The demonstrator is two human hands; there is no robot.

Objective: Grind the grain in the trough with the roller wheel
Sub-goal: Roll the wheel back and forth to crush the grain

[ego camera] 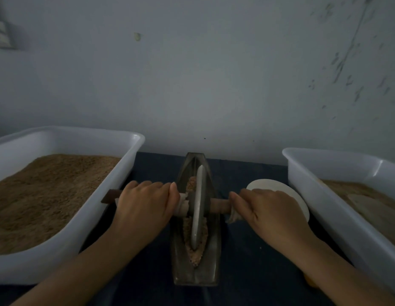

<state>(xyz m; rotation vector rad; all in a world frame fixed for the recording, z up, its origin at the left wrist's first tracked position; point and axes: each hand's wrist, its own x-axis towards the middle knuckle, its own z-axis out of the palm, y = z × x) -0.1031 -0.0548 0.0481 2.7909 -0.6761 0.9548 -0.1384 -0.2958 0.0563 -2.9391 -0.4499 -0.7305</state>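
A narrow, boat-shaped metal trough (210,270) lies lengthwise on the dark table in front of me. Brownish crushed grain (197,255) fills its groove. The grey roller wheel (198,206) stands upright in the groove at about mid-length, on a wooden axle (218,205) that crosses the trough. My left hand (145,204) grips the axle's left side, with pale cloth wrapped under the fingers. My right hand (271,210) grips the right side, also over a bit of cloth.
A large white tub (117,173) full of brown grain stands at the left, touching the axle's left end. Another white tub (320,195) with grain stands at the right. A white round dish (269,184) lies behind my right hand. A pale wall rises just behind the table.
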